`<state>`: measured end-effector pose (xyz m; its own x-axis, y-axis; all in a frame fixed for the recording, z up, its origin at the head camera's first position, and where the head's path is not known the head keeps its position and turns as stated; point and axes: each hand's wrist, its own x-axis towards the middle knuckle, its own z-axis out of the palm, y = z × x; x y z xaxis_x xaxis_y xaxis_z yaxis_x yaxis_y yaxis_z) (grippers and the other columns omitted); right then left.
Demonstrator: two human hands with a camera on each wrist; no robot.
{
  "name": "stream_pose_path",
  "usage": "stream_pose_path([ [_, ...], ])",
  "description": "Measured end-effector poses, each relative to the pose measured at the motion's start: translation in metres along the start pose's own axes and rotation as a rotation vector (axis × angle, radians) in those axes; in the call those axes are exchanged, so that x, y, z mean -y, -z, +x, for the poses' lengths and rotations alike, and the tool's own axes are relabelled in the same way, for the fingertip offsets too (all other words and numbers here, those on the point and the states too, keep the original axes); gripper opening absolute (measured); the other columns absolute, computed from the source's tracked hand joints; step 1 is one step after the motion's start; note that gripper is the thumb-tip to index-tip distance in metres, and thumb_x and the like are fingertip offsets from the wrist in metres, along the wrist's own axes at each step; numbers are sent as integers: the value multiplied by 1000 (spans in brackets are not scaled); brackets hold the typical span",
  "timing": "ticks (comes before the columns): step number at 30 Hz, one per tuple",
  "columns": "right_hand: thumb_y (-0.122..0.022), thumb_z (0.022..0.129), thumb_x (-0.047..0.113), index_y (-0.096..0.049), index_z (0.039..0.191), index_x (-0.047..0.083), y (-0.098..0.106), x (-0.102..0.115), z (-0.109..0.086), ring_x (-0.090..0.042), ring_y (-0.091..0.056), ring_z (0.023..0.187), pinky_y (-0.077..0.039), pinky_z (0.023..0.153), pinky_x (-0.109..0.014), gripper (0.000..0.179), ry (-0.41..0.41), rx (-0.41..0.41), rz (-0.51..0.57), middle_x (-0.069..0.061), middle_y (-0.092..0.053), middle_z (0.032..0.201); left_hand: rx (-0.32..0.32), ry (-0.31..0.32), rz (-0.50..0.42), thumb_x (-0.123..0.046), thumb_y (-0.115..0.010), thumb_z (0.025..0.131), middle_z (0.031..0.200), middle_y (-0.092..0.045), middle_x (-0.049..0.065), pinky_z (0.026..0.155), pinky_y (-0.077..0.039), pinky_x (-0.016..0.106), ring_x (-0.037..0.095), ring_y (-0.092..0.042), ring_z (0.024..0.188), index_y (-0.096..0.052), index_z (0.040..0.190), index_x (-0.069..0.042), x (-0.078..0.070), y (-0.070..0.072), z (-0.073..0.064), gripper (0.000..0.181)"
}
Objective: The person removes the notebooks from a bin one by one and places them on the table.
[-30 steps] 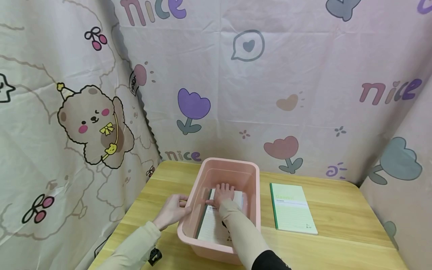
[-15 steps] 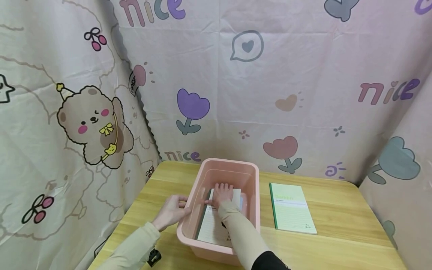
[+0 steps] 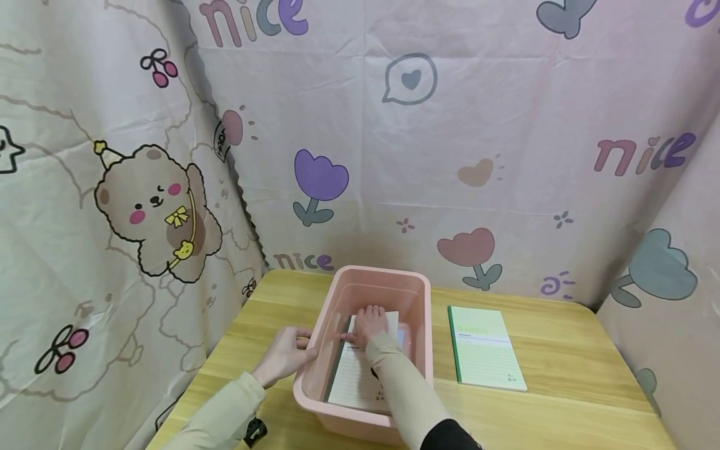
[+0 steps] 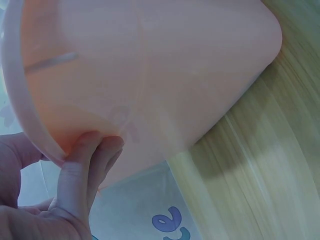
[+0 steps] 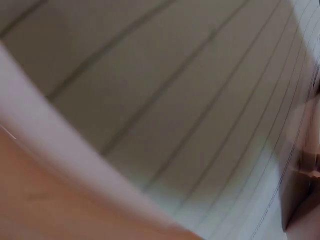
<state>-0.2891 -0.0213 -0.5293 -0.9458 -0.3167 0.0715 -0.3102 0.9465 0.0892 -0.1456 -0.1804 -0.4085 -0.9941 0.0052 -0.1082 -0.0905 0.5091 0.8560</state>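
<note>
A pink plastic bin (image 3: 425,350) stands on the wooden table. My left hand (image 3: 285,354) pinches its left rim, and in the left wrist view the fingers (image 4: 80,170) bend against the outer wall. Inside the bin lies a notebook (image 3: 351,381) with a lined white cover and a dark spine along its left side. My right hand (image 3: 371,326) rests on its far part, fingers pointing forward and thumb out to the left. A pale blue surface (image 3: 400,337) shows past the notebook's right edge. The right wrist view shows the lined cover (image 5: 190,100) close up.
A pale green notebook (image 3: 488,350) with a green spine lies on the table (image 3: 585,375) to the right of the bin. A patterned curtain (image 3: 506,125) hangs behind the table and along both sides.
Under my right hand, the notebook's far right corner has shifted slightly left and away, showing more of the pale blue surface. My left hand stays on the rim.
</note>
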Motion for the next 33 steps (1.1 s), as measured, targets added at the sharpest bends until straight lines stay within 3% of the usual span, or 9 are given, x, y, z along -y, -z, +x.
stream_pose_path([
  [8, -53, 80, 82, -60, 121, 9, 10, -6, 4, -24, -61, 111, -47, 105, -38, 85, -6, -25, 19, -12, -68, 121, 19, -15, -3, 3, -64, 85, 103, -73, 31, 71, -65, 41, 33, -76, 88, -59, 125, 17, -1, 1, -1, 43],
  [16, -55, 74, 87, -58, 118, 11, 22, -12, 6, -23, -60, 100, -50, 99, -38, 88, -5, -65, 6, -10, -69, 112, 34, -4, -7, 1, -64, 85, 103, -74, 29, 72, -65, 41, 31, -76, 87, -59, 125, 16, 0, 2, -1, 43],
  [23, -60, 76, 82, -58, 118, 10, 30, -15, 11, -23, -61, 103, -50, 99, -38, 83, 31, -79, -19, -11, -68, 113, 47, -7, -14, 1, -63, 85, 103, -74, 29, 73, -65, 42, 33, -76, 89, -59, 125, 16, 1, 1, 0, 43],
  [29, -60, 78, 80, -57, 128, 8, 44, -18, 13, -25, -63, 111, -50, 106, -39, 88, 53, -105, -50, -12, -67, 124, 26, 14, -7, 1, -64, 85, 103, -75, 26, 75, -64, 43, 32, -76, 90, -60, 125, 14, -1, 0, 1, 42],
  [33, -61, 79, 77, -57, 126, 9, 53, -21, 14, -25, -62, 108, -50, 105, -38, 83, 53, -101, -28, -12, -67, 122, 24, 0, -4, 2, -64, 85, 101, -75, 27, 74, -64, 43, 32, -76, 89, -60, 123, 16, -1, 1, 0, 40],
])
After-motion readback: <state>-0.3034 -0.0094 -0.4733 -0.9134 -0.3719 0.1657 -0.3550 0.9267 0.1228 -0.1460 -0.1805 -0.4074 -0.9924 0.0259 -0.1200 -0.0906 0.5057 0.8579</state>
